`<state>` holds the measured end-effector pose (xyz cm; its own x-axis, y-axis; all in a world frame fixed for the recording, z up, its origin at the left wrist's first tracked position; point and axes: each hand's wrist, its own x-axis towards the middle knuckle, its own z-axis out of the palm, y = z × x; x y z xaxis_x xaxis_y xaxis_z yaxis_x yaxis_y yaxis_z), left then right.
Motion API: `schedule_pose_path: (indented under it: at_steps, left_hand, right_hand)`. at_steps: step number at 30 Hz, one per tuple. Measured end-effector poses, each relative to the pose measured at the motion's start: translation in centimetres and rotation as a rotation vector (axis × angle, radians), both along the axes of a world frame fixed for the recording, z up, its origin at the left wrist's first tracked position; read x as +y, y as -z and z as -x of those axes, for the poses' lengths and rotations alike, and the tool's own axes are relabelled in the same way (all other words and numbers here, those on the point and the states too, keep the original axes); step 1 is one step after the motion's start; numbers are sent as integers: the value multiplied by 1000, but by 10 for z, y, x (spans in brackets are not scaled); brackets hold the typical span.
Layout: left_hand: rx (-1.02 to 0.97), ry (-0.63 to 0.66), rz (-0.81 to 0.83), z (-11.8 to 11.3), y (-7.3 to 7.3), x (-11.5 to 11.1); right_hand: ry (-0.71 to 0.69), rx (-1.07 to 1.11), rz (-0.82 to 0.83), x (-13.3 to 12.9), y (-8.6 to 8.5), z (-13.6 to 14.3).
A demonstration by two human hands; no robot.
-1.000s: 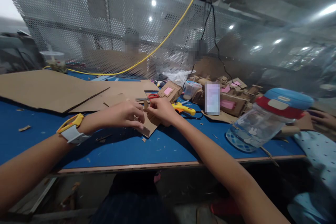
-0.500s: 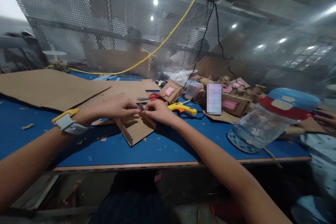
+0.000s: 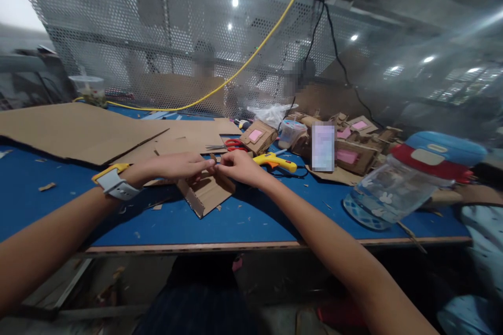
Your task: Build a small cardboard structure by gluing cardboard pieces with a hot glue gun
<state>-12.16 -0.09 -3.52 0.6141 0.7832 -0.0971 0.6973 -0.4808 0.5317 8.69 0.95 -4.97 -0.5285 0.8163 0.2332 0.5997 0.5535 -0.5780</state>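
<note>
Head camera: left hand (image 3: 183,165) and right hand (image 3: 239,167) pinch folded cardboard (image 3: 211,194), fingers nearly closed. Its near corner points wearerward; long axis unclear. Clear tub (image 3: 88,91) holds greenish contents.

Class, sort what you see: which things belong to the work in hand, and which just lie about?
With the work:
folded cardboard, at left hand and right hand
probably yellow glue gun and red-handled scissors, close by

Lying about, seemingly:
blue-lidded bottle
white plastic bag
</note>
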Motion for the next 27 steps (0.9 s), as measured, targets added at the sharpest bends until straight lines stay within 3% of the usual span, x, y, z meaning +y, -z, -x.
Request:
schedule_pose_path:
  at_steps: [15,21,27]
  left_hand:
    - [42,-75,29,-8,-7,-7]
    - [39,-40,56,1,-4,0]
    - [110,118,55,7,-22,-3]
  right_hand:
    - [-6,-47,-3,-2,-2,1]
    - [-7,-82,-25,-2,-3,0]
    - [-24,-172,-39,-6,-9,-2]
